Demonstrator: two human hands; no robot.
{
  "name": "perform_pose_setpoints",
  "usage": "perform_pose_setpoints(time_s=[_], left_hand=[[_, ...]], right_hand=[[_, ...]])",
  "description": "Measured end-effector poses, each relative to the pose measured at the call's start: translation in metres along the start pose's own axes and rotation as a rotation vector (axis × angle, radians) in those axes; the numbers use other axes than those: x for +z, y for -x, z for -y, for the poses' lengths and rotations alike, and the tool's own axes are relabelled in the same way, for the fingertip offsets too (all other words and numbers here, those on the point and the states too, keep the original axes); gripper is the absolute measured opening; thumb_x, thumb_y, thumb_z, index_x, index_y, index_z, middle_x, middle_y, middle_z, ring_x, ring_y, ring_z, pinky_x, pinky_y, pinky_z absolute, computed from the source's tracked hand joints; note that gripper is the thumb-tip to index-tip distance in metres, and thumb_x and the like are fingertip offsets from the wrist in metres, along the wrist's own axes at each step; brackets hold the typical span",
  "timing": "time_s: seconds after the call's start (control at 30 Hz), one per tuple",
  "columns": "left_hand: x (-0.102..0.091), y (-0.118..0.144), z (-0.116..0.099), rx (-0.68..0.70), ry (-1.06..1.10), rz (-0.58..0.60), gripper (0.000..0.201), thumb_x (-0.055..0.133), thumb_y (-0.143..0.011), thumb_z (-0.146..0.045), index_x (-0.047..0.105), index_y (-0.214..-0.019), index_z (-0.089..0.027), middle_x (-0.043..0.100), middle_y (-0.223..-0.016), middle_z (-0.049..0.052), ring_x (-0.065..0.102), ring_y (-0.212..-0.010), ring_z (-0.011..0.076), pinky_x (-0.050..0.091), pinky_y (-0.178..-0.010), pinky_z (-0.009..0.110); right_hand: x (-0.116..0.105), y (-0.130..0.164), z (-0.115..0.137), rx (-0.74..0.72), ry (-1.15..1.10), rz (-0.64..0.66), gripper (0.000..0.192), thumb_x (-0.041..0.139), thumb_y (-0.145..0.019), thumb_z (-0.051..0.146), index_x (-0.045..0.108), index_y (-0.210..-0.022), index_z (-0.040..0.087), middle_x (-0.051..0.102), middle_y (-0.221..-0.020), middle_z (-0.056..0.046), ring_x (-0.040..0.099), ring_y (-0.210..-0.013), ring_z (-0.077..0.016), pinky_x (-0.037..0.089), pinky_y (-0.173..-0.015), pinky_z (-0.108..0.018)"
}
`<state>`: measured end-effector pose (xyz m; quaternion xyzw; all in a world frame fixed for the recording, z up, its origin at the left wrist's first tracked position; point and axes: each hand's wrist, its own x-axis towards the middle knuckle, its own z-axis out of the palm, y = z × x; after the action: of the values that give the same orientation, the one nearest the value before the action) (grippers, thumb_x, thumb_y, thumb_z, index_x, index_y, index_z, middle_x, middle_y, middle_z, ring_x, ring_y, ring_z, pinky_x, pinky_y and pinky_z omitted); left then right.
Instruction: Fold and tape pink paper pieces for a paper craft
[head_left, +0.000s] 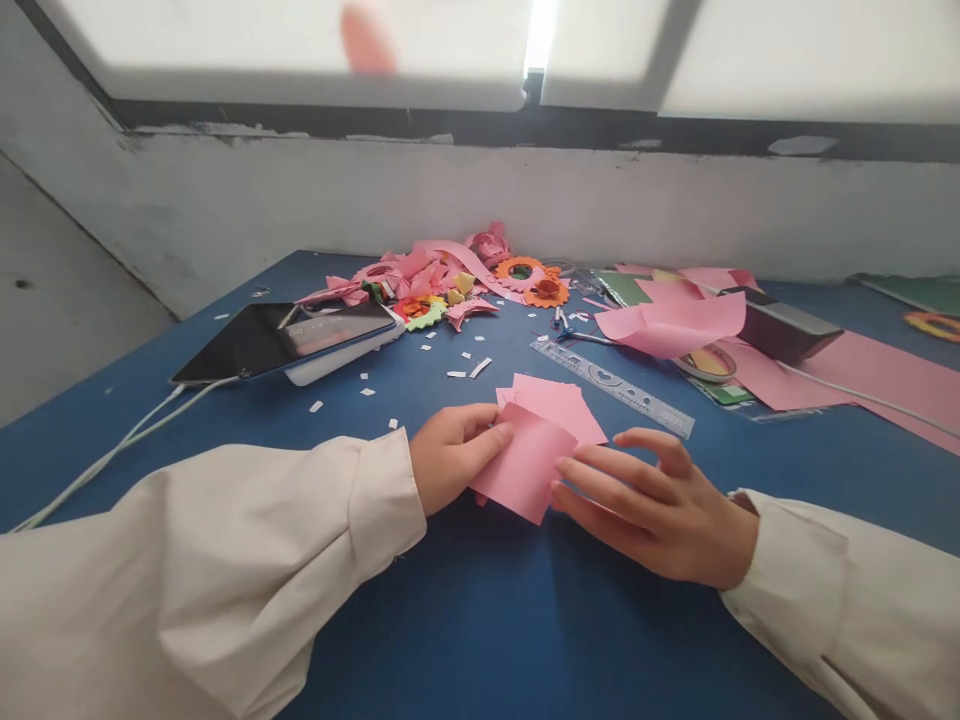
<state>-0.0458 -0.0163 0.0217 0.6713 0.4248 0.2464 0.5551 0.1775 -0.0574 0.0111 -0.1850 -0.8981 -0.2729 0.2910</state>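
A: Item one, the largest: blue bench (480, 620). What lies on it?

B: Far right, a long pink sheet (862, 375) running toward the right edge. Far left, a dark tablet (281, 338) with white cables (112, 450) trailing off toward the near left corner.

A: Middle ground?

B: A heap of pink and orange paper scraps (442, 275) by the wall, a curled pink sheet (675, 322), a clear ruler (611, 385) lying on a slant, far-left to near-right.

A: The hands?

B: Left hand (450, 455), fingers curled and thumb pinching the left edge of a small pink paper piece (521, 468). Right hand (652, 505), fingers spread and flat, fingertips pressing the piece's right edge.

A: Position and heading of that piece?

B: Near the bench's middle, between both hands, overlapping a small stack of pink squares (562, 405) just behind it. It sits cornerwise, one corner pointing toward the person; long axis runs far-left to near-right, roughly.

A: Smallest entry?

B: White paper bits (461, 370) scattered beside the tablet.
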Motion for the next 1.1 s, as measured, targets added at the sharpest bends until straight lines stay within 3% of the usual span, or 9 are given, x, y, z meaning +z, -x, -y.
perform_pose_setpoints(time_s=[0.13, 0.23, 0.33, 0.53, 0.63, 0.7, 0.8, 0.97, 1.1], left_hand=[[-0.004, 0.0, -0.003, -0.078, 0.075, 0.061, 0.03, 0.046, -0.087, -0.042, 0.058, -0.09, -0.015, 0.047, -0.048, -0.006, 0.042, -0.035, 0.0076, 0.035, -0.034, 0.017], [-0.007, 0.0, -0.006, -0.128, 0.084, 0.094, 0.031, 0.044, -0.088, -0.041, 0.058, -0.084, -0.014, 0.034, -0.04, -0.009, 0.027, -0.029, 0.0048, 0.024, -0.028, 0.014], [-0.004, 0.003, -0.008, -0.121, 0.041, 0.11, 0.03, 0.046, -0.087, -0.041, 0.058, -0.082, -0.014, 0.041, -0.046, -0.006, 0.031, -0.031, 0.0041, 0.022, -0.029, 0.014], [0.0, 0.005, -0.006, -0.023, -0.09, 0.008, 0.02, 0.044, -0.089, -0.034, 0.055, -0.092, -0.018, 0.05, -0.054, -0.006, 0.048, -0.049, 0.0071, 0.038, -0.049, 0.016], [0.001, 0.002, -0.003, 0.016, -0.164, -0.04, 0.019, 0.043, -0.089, -0.031, 0.056, -0.086, -0.017, 0.051, -0.059, -0.005, 0.048, -0.052, 0.0071, 0.037, -0.052, 0.018], [0.003, 0.0, -0.002, 0.061, -0.23, -0.062, 0.018, 0.045, -0.088, -0.029, 0.057, -0.083, -0.018, 0.052, -0.063, -0.004, 0.046, -0.055, 0.0075, 0.034, -0.053, 0.02], [0.006, -0.002, -0.001, 0.121, -0.32, -0.079, 0.017, 0.045, -0.088, -0.026, 0.059, -0.081, -0.019, 0.052, -0.064, -0.005, 0.044, -0.058, 0.0081, 0.031, -0.055, 0.021], [0.008, 0.005, 0.0, 0.183, -0.467, -0.187, 0.02, 0.042, -0.091, -0.033, 0.054, -0.099, -0.02, 0.049, -0.063, -0.006, 0.044, -0.056, 0.0096, 0.03, -0.056, 0.024], [0.01, 0.012, 0.005, 0.56, -0.797, -0.318, 0.021, 0.051, -0.088, -0.034, 0.054, -0.102, -0.018, 0.052, -0.076, -0.002, 0.045, -0.061, 0.0118, 0.032, -0.055, 0.025]], right_hand=[[-0.002, -0.003, -0.001, -0.049, -0.045, 0.013, 0.016, 0.066, -0.082, 0.024, 0.065, -0.097, 0.018, 0.07, -0.103, -0.002, 0.06, -0.099, -0.0159, 0.043, -0.087, -0.039], [-0.004, 0.0, 0.0, -0.015, -0.073, -0.006, 0.014, 0.058, -0.087, 0.019, 0.065, -0.099, 0.017, 0.069, -0.106, -0.002, 0.059, -0.104, -0.0165, 0.043, -0.089, -0.04], [-0.008, 0.008, 0.005, 0.016, -0.042, 0.015, 0.024, 0.045, -0.089, 0.01, 0.066, -0.1, 0.017, 0.069, -0.108, -0.003, 0.055, -0.112, -0.0158, 0.039, -0.092, -0.04], [-0.016, 0.005, 0.021, -0.029, 0.19, 0.178, 0.043, 0.027, -0.09, 0.006, 0.067, -0.096, 0.019, 0.068, -0.102, -0.005, 0.05, -0.107, -0.0162, 0.035, -0.085, -0.039], [-0.016, -0.004, 0.027, -0.091, 0.132, 0.281, 0.048, 0.023, -0.087, 0.002, 0.067, -0.095, 0.018, 0.067, -0.096, -0.006, 0.051, -0.102, -0.0187, 0.036, -0.083, -0.04], [-0.013, -0.008, 0.028, -0.094, 0.069, 0.261, 0.046, 0.024, -0.088, 0.003, 0.066, -0.096, 0.017, 0.067, -0.097, -0.006, 0.053, -0.101, -0.0201, 0.036, -0.086, -0.04], [-0.004, -0.009, 0.022, 0.083, -0.105, 0.178, 0.034, 0.03, -0.089, 0.007, 0.063, -0.096, 0.012, 0.067, -0.095, -0.008, 0.058, -0.097, -0.0228, 0.036, -0.088, -0.042], [0.011, -0.011, 0.007, 0.467, -0.489, 0.214, 0.013, 0.042, -0.091, 0.01, 0.054, -0.092, 0.015, 0.062, -0.084, -0.003, 0.056, -0.08, -0.0125, 0.041, -0.078, -0.031], [0.012, -0.011, 0.004, 0.509, -0.552, 0.253, 0.012, 0.042, -0.092, 0.013, 0.053, -0.094, 0.018, 0.06, -0.089, -0.004, 0.054, -0.085, -0.014, 0.043, -0.08, -0.032]])
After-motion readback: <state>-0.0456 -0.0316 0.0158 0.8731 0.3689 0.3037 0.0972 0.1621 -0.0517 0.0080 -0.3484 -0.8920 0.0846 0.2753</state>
